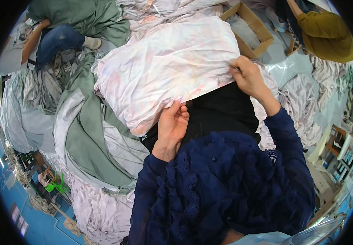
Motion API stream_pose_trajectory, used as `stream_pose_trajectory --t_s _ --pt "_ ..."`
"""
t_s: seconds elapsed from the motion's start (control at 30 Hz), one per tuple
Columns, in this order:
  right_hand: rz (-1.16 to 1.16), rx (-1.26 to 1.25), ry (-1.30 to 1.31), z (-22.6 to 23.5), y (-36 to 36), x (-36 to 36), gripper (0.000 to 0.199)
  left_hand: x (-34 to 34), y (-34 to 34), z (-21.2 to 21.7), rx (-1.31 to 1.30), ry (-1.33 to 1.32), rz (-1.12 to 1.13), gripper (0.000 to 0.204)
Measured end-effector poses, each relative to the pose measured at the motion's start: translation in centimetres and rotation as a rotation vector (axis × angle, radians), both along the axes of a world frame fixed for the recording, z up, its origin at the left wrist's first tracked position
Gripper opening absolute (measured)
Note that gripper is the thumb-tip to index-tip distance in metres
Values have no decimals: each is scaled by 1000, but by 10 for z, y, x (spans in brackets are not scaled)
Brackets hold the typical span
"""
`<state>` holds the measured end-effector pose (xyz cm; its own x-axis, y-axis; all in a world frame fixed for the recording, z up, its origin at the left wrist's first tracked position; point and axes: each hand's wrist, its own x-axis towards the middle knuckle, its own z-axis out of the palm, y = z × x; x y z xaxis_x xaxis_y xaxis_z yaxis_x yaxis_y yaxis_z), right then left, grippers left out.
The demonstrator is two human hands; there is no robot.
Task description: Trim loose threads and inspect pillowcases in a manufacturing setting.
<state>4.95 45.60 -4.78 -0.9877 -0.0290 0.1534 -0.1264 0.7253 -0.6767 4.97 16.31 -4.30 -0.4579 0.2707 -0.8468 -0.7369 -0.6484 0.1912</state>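
The pale pink cloth (168,61) is lying across the person's lap, beside the green fabric heap (82,134). The left hand (171,126) is pinching its near hem; the right hand (248,75) is clenching its right edge.

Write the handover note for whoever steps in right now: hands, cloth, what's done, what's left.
Left hand: fingers pinch the near hem of the pale pink-and-white patterned cloth, near its middle.
Right hand: grips the same hem farther right, bunching it.
The cloth lies spread over the lap, wrinkled, its far side resting on the pile of fabric. Below the hem, black fabric shows.
Around: green and grey sheets heaped on the left, a cardboard box beyond the cloth.
Done: cloth laid out, near edge held at two points.
Left: it is unfolded and creased; no fold is made yet.
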Motion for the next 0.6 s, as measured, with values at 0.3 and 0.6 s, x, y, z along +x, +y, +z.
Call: stream_pose_trajectory --t_s 0.3,0.6 --pt "-337 -94 -21 2 16 10 7 1 -2 1 26 26 -29 11" --pt "-65 -87 28 9 -22 6 10 11 -16 12 19 70 -100 14"
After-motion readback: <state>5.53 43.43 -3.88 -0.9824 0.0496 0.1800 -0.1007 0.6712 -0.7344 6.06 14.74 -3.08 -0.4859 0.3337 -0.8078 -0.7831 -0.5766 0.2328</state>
